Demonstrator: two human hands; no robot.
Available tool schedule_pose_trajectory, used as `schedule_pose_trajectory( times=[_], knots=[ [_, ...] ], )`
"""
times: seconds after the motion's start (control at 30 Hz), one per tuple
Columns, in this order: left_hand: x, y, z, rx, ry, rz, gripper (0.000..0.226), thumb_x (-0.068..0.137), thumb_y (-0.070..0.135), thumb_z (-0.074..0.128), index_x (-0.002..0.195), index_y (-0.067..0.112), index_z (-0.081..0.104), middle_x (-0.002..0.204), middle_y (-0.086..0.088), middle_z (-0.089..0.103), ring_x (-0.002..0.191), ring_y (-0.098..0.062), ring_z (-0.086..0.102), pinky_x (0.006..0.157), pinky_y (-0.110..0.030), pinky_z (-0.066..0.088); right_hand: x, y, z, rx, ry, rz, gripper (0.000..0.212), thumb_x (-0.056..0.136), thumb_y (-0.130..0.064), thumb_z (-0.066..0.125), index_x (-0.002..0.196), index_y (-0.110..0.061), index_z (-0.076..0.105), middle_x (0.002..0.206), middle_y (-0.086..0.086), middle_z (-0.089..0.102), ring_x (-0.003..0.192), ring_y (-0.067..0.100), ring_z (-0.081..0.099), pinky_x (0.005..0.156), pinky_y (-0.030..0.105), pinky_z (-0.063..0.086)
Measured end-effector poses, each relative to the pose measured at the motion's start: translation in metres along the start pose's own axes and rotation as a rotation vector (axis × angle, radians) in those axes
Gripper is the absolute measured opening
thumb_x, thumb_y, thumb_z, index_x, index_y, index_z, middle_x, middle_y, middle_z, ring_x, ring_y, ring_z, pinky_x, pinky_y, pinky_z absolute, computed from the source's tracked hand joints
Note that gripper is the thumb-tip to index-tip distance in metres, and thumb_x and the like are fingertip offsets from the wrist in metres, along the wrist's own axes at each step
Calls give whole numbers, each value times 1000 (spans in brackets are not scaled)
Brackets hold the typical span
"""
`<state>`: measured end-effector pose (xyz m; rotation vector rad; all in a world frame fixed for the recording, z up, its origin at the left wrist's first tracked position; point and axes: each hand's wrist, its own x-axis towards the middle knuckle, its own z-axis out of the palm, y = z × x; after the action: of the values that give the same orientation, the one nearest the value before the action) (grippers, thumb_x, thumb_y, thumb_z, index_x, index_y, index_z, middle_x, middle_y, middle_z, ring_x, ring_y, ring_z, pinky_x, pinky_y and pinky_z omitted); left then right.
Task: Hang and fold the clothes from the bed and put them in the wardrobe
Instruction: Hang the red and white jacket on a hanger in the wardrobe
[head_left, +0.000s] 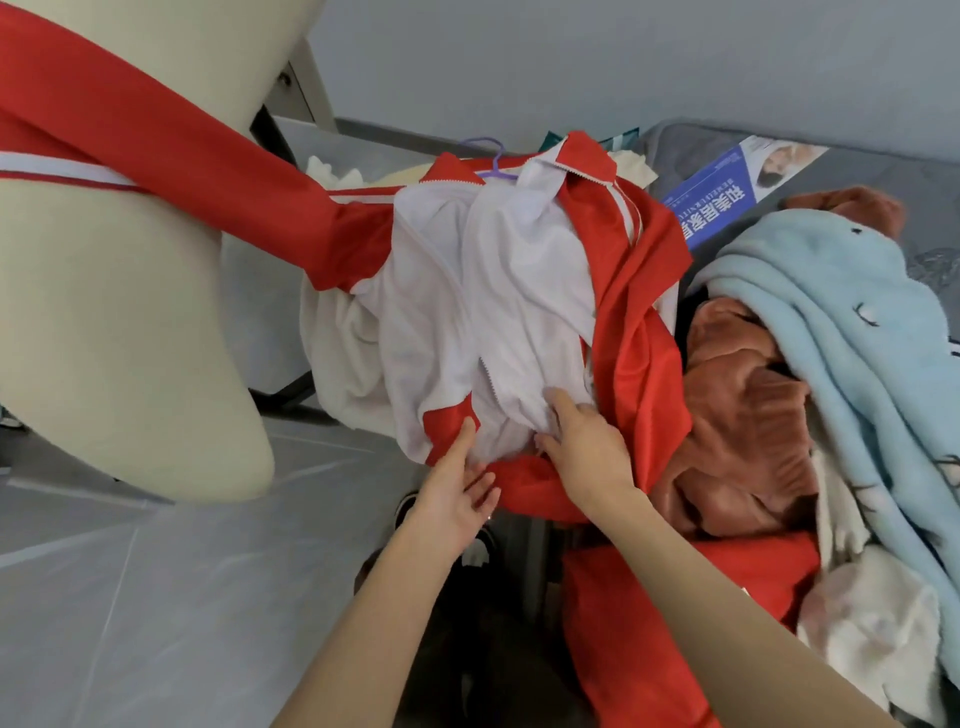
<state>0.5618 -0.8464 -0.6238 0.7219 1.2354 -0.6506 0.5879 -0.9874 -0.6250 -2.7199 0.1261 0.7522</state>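
A red and white zip jacket (483, 291) lies on the pile at the bed's edge, with a purple hanger (493, 161) showing at its collar. One red sleeve (171, 150) stretches up to the left over a cream chair. My left hand (457, 493) reaches palm-up with straight fingers, the thumb touching the red hem. My right hand (582, 441) presses flat on the white front near the zip's lower end. A rust-brown garment (737, 415), a light blue fleece (841, 332) and a white fluffy item (878, 629) lie to the right on the bed.
A cream chair (124, 312) stands close at the left. A blue leaflet (727, 187) lies on the grey bed (883, 171). More red cloth (623, 639) hangs down at the bed's side. Grey tiled floor (156, 597) spreads at the lower left, and dark shoes show below.
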Motion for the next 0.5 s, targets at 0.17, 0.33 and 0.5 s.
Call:
schedule_pose_trajectory(
  times=[0.17,0.33,0.5],
  knots=[
    [2,8,2,-388,-29,-15,28,79,35,75,82,13,59,85,1,56,88,-11,53,91,-27,45,-7,2,-6,342,168,-174,11,93,-19,59,86,-14,53,83,-4,49,72,13,48,62,29,36],
    [-8,22,4,-295,-92,134,34,89,25,63,119,10,59,107,-5,67,108,-15,59,88,-24,45,-3,-32,-54,928,124,-178,31,95,-12,57,69,-9,39,59,0,35,55,17,38,52,30,35],
    [-14,42,-16,-259,-174,233,19,89,24,62,105,14,64,94,-1,74,83,-7,71,67,-18,52,24,-52,-72,686,267,-197,6,91,-14,59,91,-19,56,81,-5,59,66,19,62,64,35,49]
  ],
)
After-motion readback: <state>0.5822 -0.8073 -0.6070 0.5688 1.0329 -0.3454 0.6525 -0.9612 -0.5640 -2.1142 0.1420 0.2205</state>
